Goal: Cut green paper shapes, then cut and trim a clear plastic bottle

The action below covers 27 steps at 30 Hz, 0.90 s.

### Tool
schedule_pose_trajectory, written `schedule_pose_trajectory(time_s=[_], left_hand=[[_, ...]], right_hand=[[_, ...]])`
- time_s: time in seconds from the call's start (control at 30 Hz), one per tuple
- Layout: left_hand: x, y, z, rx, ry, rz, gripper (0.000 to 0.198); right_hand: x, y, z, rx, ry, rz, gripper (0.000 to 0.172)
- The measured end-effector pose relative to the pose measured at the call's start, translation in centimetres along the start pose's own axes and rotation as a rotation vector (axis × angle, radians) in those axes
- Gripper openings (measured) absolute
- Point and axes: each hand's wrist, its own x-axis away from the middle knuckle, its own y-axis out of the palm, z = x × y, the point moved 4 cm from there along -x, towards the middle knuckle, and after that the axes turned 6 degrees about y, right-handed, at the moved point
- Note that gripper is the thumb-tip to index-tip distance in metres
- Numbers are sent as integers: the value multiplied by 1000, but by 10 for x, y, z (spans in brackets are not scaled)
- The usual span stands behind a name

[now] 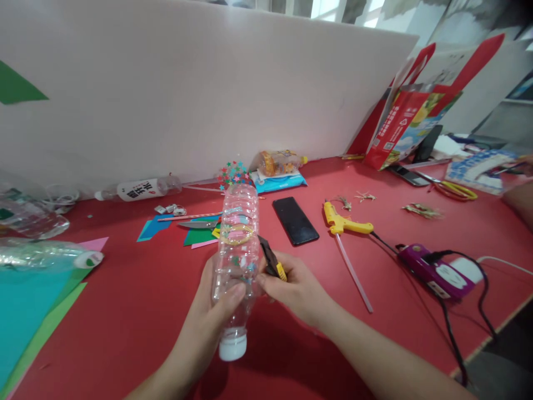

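Observation:
A clear ribbed plastic bottle (239,214) lies in my left hand (208,311), its white cap (232,345) pointing toward me. My left fingers wrap around it from the side, with the thumb across the lower part. My right hand (297,289) is closed on a black and yellow utility knife (272,260), held against or close to the bottle's right side. Whether the blade is in the plastic I cannot tell. Through the clear wall show scissors (202,224) and coloured paper (195,238) lying on the table behind.
On the red table (137,311) lie a black phone (295,220), a yellow glue gun (343,219) with a glue stick, and a purple power strip (435,272). Bottles (144,189) lie along the white partition (166,83). Another person's hand (527,165) is at far right.

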Motion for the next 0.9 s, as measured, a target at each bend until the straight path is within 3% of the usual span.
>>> schedule_pose_trajectory(time_s=[0.53, 0.77, 0.9], left_hand=[[1, 0, 1, 69, -50, -19, 51], [-7, -8, 3, -14, 17, 66, 59], [-20, -19, 7, -31, 61, 116, 54]], right_hand=[[0, 0, -2, -62, 77, 21, 7], [-1, -3, -2, -118, 120, 148, 9], [-5, -19, 2, -54, 139, 208, 9]])
